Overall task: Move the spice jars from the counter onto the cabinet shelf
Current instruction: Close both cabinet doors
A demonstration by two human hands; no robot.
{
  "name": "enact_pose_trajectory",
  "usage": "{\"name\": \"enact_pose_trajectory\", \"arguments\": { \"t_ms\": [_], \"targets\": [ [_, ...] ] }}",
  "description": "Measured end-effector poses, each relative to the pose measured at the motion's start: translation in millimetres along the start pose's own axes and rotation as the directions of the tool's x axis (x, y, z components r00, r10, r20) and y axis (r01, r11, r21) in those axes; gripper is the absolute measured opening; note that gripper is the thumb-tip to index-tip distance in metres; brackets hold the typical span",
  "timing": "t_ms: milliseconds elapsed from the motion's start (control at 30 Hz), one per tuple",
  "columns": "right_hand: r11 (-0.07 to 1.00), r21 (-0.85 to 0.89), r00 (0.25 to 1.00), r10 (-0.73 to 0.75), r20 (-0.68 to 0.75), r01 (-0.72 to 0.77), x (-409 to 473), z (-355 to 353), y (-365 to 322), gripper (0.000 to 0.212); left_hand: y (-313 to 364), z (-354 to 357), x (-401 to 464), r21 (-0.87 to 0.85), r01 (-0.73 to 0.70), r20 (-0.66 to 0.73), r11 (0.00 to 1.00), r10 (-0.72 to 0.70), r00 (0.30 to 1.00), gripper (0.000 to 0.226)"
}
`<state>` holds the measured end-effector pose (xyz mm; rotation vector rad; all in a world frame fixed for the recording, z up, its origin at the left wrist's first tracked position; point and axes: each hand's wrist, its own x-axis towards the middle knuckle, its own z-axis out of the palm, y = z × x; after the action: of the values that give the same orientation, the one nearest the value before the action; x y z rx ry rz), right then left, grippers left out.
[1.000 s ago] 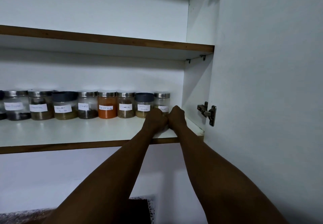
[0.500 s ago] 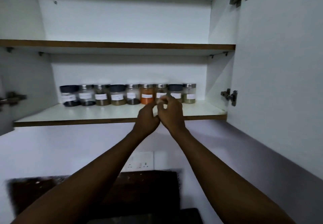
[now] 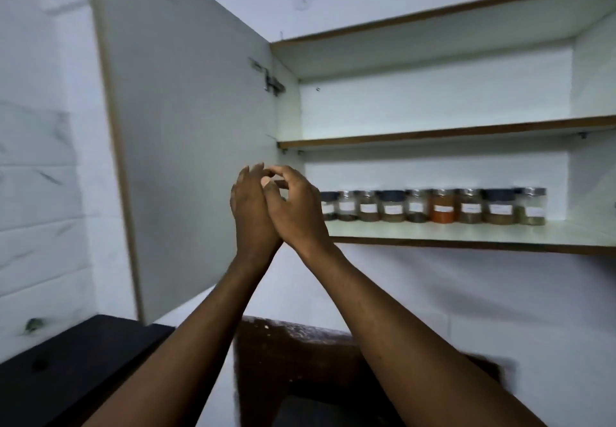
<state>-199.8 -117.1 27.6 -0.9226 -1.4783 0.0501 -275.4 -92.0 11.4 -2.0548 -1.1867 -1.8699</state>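
Scanning from the left, a white tiled wall [image 3: 40,160] was seen, and below it a dark flat counter surface [image 3: 66,366]. Next to these, a white cabinet door with a brown edge [image 3: 186,146] was swung open, with a metal hinge [image 3: 271,81] fixed near its upper inner side.

In front of the door's lower inner edge, the left hand [image 3: 251,213] was raised with its fingers extended upward; nothing was held in it. It was pressed against the right hand [image 3: 295,210], whose fingers were curled loosely over the left hand's fingertips; nothing could be seen gripped in it either. Both bare forearms were stretched up from the bottom of the view.

To the right of the hands, the white lower cabinet shelf with a brown front edge [image 3: 466,238] was seen. A row of small clear spice jars with white labels [image 3: 433,206] was lined up along its back, the jars standing upright and just beside one another. Most were capped with silver lids, some with dark lids. One jar filled with orange powder [image 3: 443,208] stood right of the row's middle. Above, a bare white upper shelf [image 3: 450,131] was visible. The picture was blurred, so the labels could not be read.
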Motion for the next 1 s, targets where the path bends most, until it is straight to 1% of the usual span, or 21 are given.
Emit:
{"name": "enact_pose_trajectory", "arguments": {
  "t_ms": [67,100,133,200,233,267,300,333,367,400,433,533,600,700,767,833,900,933,1000],
  "targets": [
    [1.000,0.019,0.999,0.000,0.051,-0.001,-3.8,26.0,-27.0,0.041,-10.8,-40.6,4.3,0.075,0.014,-0.102,0.997,-0.006,0.995,0.040],
    [0.999,0.035,0.996,-0.017,0.086,0.014,-4.4,43.6,-47.6,0.044,-19.0,-68.9,10.5,0.132,0.020,-0.181,0.991,0.004,0.983,0.042],
    [0.999,0.038,0.993,-0.035,0.111,0.031,-5.7,55.9,-61.6,0.047,-25.2,-90.8,14.8,0.209,0.030,-0.253,0.977,0.024,0.967,0.047],
    [0.996,0.051,0.988,-0.076,0.134,0.070,-7.2,78.8,-88.7,0.050,-38.5,-131.6,25.5,0.350,0.107,-0.364,0.931,0.030,0.931,0.065],
    [0.995,0.058,0.985,-0.092,0.147,0.084,-8.0,87.4,-99.0,0.051,-43.5,-146.8,29.6,0.350,0.174,-0.401,0.921,-0.021,0.916,0.075],
    [0.994,0.062,0.983,-0.101,0.155,0.093,-8.6,94.6,-107.2,0.052,-48.6,-158.3,32.7,0.283,0.249,-0.424,0.926,-0.112,0.899,0.081],
    [0.994,0.057,0.980,-0.103,0.167,0.095,-10.5,100.8,-114.8,0.053,-53.0,-168.1,33.0,0.153,0.305,-0.414,0.940,-0.219,0.884,0.084],
    [0.994,0.051,0.979,-0.101,0.178,0.093,-11.6,104.5,-119.6,0.054,-57.0,-172.6,33.2,0.007,0.335,-0.373,0.942,-0.309,0.875,0.080],
    [0.995,0.043,0.978,-0.092,0.189,0.085,-13.8,106.2,-122.9,0.055,-59.5,-174.0,31.7,-0.102,0.344,-0.324,0.933,-0.358,0.876,0.072],
    [0.996,0.035,0.978,-0.082,0.193,0.077,-15.5,106.1,-124.4,0.055,-60.3,-174.2,28.7,-0.145,0.332,-0.297,0.932,-0.361,0.884,0.062],
    [0.997,0.028,0.978,-0.071,0.194,0.066,-16.8,104.6,-125.3,0.055,-60.6,-174.4,24.9,-0.151,0.307,-0.301,0.940,-0.339,0.891,0.053],
    [0.999,0.015,0.987,-0.037,0.157,0.035,-17.9,89.8,-126.6,0.053,-48.2,-167.3,16.1,-0.161,0.204,-0.382,0.966,-0.252,0.889,0.037],
    [0.999,0.026,0.995,-0.032,0.099,0.030,-17.4,72.4,-127.1,0.049,-28.3,-151.3,9.8,-0.168,0.110,-0.398,0.980,-0.170,0.901,0.029],
    [0.999,-0.035,0.998,-0.032,-0.059,0.030,-9.5,33.0,-117.5,0.040,6.9,-107.1,0.3,-0.192,-0.023,-0.354,0.981,-0.047,0.934,0.018],
    [0.996,-0.093,0.989,0.000,-0.149,-0.013,-1.8,1.4,-104.2,0.035,27.0,-75.0,-2.4,-0.222,-0.096,-0.292,0.970,0.028,0.956,0.021],
    [0.986,-0.145,0.975,0.049,-0.219,-0.082,6.6,-34.7,-80.9,0.029,46.3,-35.3,-3.4,-0.268,-0.151,-0.204,0.952,0.097,0.974,0.038],
    [0.968,-0.210,0.955,0.071,-0.286,-0.135,15.7,-70.9,-51.6,0.024,63.8,10.0,-7.1,-0.297,-0.161,-0.073,0.941,0.146,0.987,0.062],
    [0.961,-0.230,0.945,0.078,-0.317,-0.156,19.8,-87.4,-36.4,0.022,71.5,33.2,-9.7,-0.275,-0.167,0.005,0.947,0.175,0.985,0.075],
    [0.949,-0.236,0.925,0.114,-0.363,-0.210,31.0,-117.5,-0.2,0.020,86.5,82.7,-12.3,-0.131,-0.200,0.129,0.971,0.217,0.967,0.095]
  ]
}}
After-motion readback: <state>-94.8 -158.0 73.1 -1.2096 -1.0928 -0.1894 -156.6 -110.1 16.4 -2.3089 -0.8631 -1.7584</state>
